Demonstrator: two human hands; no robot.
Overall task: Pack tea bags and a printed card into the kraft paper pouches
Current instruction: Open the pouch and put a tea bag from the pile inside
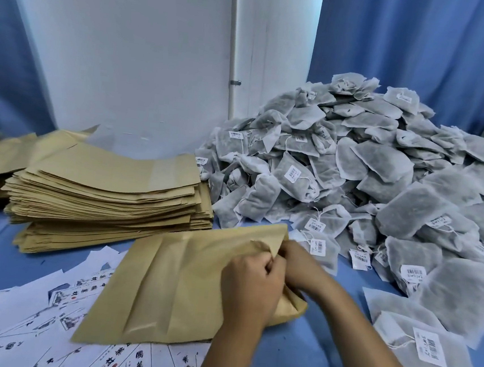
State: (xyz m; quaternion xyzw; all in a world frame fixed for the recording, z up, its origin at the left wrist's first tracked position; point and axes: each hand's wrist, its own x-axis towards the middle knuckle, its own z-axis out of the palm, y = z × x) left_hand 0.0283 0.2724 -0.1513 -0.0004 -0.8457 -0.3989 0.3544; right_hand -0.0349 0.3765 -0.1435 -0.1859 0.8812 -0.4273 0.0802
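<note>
Both hands, left [250, 287] and right [301, 266], are pinching the pouch [175, 280] mouth at centre frame; light, creasing paper, best held at the lip.

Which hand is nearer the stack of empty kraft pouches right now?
Left. The left hand grips the mouth of the kraft pouch on the side toward the stack of pouches. The right hand pinches the same mouth farther from it, beside the tea bag pile.
</note>
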